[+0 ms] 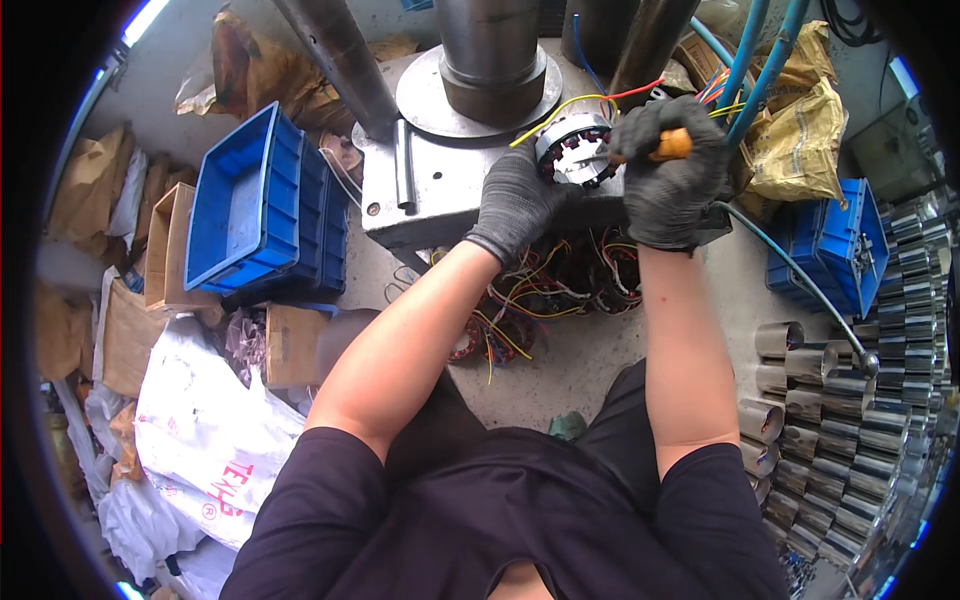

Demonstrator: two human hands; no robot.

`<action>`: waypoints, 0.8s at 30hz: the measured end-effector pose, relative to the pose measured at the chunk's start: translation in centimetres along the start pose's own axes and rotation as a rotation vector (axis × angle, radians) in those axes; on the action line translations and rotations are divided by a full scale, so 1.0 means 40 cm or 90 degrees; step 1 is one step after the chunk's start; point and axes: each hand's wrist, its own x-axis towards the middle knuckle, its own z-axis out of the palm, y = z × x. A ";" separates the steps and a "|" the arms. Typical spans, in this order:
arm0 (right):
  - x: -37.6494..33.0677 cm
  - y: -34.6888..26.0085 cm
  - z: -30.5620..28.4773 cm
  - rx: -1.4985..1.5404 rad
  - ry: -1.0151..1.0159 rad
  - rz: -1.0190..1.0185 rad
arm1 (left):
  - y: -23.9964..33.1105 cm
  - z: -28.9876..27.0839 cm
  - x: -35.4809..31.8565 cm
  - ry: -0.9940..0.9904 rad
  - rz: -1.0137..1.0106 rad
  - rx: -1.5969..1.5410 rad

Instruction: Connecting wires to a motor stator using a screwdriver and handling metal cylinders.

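In a dark grey glove, my left hand [518,195] is closed on the near left side of a motor stator [574,128], a round metal ring with white inner parts and dark windings. The stator is tilted with its opening toward me at the front edge of the press table. My right hand [675,190], also gloved, is wrapped round an orange-handled tool [672,145] at the stator's right side. The tool's tip points into the ring, and its exact kind cannot be made out. Yellow, red and blue wires [580,100] rise from behind the stator.
A thick press ram [490,45] stands over a round plate, between metal columns. A metal rod [404,165] lies on the table [440,195]. Several wired stators [540,300] sit below. Blue crates [235,200] stand left; rows of metal cylinders [830,440] and a ball-ended lever [868,362] are right.
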 end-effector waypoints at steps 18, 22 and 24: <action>-0.014 -0.003 0.002 -0.088 0.045 -0.040 | -0.027 0.017 0.008 0.006 0.015 -0.008; -0.038 0.016 -0.022 -0.095 0.055 -0.008 | 0.013 0.019 -0.007 0.014 0.054 0.053; -0.037 0.024 -0.009 -0.094 0.101 0.004 | 0.014 0.016 0.000 -0.003 0.024 0.025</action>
